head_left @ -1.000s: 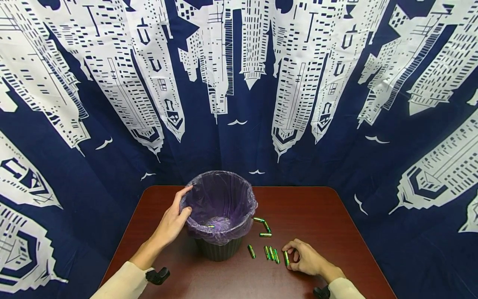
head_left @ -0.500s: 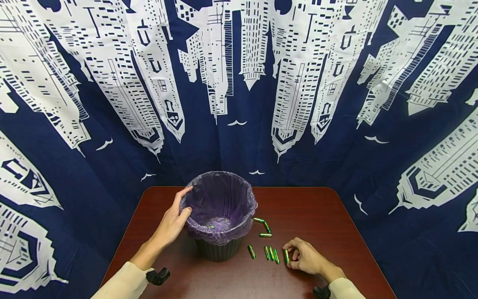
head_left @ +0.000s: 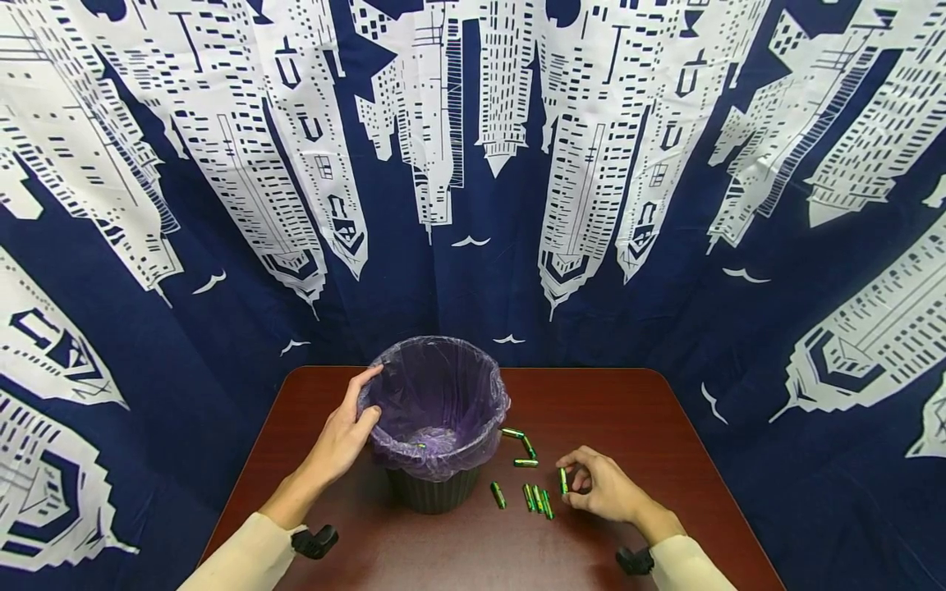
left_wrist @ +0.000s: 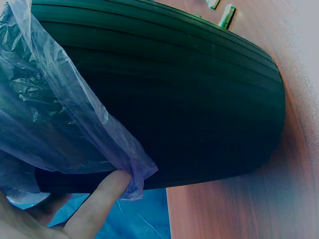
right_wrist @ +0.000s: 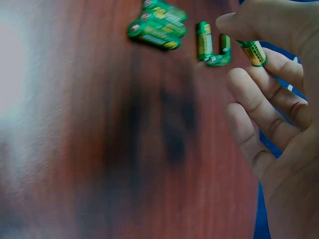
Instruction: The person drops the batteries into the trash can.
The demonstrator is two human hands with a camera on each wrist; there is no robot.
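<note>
My left hand (head_left: 343, 431) holds the left rim of a dark ribbed trash bin (head_left: 432, 492) lined with a thin purple bag (head_left: 451, 386). In the left wrist view, a digit presses the folded-over bag against the bin's outside. Between the thumb and fingers of my right hand (head_left: 609, 486) is a green AA-size battery (head_left: 564, 481), pinched at its ends, to the right of the bin. Just left of that hand, a row of three batteries (head_left: 539, 499) lies on the table, with a lone battery (head_left: 498, 495) nearer the bin.
Three more batteries (head_left: 525, 463) lie end to end in a bent line beside the bin's right side. A small green-yellow piece (head_left: 421, 446) shows inside the bag. The reddish-brown table (head_left: 621, 410) ends at a navy curtain (head_left: 473, 304) printed with white buildings.
My right hand has lifted the battery it pinches and moved slightly away from me with it. The left hand stays on the bin's rim.
</note>
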